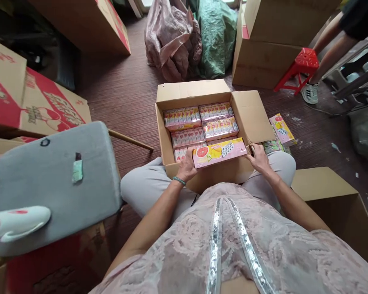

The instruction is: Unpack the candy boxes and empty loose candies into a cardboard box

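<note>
Between my two hands, a long pink and yellow box (220, 152) with grapefruit pictures is held over the near side of an open cardboard carton (194, 96). My left hand (187, 165), with a bead bracelet at the wrist, grips the box's left end. My right hand (260, 158) is closed at its right end, next to the carton's right flap (253, 116); its fingertips are partly hidden. Inside the carton lie several clear-wrapped packs of small pink and yellow boxes (221, 128).
On the floor at the right, another grapefruit box (282, 128) lies by green packs. A grey padded stool (57, 175) with a white mug (24, 222) stands left. An open carton (328, 183) is at right. Beyond are sacks (216, 38), a red stool (306, 60) and a person's legs (333, 51).
</note>
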`<state>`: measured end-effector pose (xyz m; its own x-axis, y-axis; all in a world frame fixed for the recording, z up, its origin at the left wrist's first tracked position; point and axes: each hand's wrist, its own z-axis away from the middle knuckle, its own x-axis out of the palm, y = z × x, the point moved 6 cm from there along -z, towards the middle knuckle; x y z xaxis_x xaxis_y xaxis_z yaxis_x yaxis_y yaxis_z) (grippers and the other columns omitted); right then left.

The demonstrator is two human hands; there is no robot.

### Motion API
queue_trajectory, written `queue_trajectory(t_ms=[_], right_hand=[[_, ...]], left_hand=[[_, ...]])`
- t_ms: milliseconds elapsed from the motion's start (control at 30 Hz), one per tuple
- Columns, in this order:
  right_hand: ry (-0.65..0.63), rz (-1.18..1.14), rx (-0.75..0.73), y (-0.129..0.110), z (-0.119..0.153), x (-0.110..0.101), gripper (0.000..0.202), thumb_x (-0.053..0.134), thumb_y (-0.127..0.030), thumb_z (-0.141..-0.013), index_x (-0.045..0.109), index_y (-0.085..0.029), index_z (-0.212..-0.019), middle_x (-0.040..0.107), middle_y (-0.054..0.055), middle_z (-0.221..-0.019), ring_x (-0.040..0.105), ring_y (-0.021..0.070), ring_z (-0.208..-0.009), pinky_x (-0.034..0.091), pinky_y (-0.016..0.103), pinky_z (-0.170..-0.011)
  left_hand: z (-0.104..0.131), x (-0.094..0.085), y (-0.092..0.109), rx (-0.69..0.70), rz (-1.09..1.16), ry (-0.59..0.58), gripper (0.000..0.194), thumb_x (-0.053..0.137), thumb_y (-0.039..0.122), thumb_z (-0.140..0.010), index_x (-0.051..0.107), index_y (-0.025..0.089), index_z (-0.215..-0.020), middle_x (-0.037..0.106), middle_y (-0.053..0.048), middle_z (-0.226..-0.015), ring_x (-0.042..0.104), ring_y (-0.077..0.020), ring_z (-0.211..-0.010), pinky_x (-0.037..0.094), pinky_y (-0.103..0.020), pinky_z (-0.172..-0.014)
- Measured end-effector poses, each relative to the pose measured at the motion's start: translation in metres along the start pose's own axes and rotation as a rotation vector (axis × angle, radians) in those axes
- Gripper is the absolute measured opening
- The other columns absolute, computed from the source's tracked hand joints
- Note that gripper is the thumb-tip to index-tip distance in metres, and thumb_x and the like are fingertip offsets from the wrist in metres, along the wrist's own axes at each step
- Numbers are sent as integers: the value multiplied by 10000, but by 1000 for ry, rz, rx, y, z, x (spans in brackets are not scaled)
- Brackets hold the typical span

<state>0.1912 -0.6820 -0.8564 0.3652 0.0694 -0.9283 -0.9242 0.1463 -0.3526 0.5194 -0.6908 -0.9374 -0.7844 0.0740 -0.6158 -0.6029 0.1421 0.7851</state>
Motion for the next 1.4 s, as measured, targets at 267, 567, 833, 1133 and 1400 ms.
queue_trajectory(t_ms=[267, 567, 833, 1133, 1400], right_hand=[[-306, 474, -620, -146, 32, 5, 362, 331, -139, -1057, 645, -167, -1235, 728, 143, -1113, 665, 252, -1011, 420, 298, -774], [-429, 706, -629, -202, 40, 37, 366, 344, -83, -1027, 634, -119, -1248, 743, 202, -1041, 732, 286, -994, 498, 331, -797], [-439, 724, -577, -195, 29, 41, 420, 333, -54, -999, 650, -116, -1268, 755, 219, -1066, 737, 302, -1021, 527, 360, -803], [-371, 824, -252, -62, -9, -29, 395, 415, -103, -1010, 699, -169, -1276, 772, 206, -1087, 749, 311, -1014, 485, 345, -796], [-114, 433, -267, -37, 1, -57, 371, 400, -306, -1113, 688, -188, -1315, 735, 138, -1275, 684, 236, -1135, 460, 263, -847]], left_hand=[[1, 7, 7, 115, 20, 32, 782, 773, 296, -708, 376, 205, -1376, 587, -137, -1299, 634, -284, -1146, 522, -426, -1024], [4, 14, 9, 262, 15, 52, 699, 633, 196, -736, 398, 189, -1394, 577, -148, -1274, 592, -313, -1194, 509, -476, -1053], [-1, 14, 7, 266, 29, 56, 780, 630, 159, -708, 383, 170, -1448, 560, -150, -1269, 591, -313, -1181, 510, -472, -1068], [-4, 9, 2, 232, 9, 43, 780, 617, 127, -643, 402, 184, -1390, 581, -140, -1261, 602, -317, -1185, 511, -470, -1080], [-7, 1, -14, 167, -47, 38, 830, 615, 182, -623, 356, 254, -1408, 571, -133, -1293, 609, -361, -1217, 534, -527, -1064]])
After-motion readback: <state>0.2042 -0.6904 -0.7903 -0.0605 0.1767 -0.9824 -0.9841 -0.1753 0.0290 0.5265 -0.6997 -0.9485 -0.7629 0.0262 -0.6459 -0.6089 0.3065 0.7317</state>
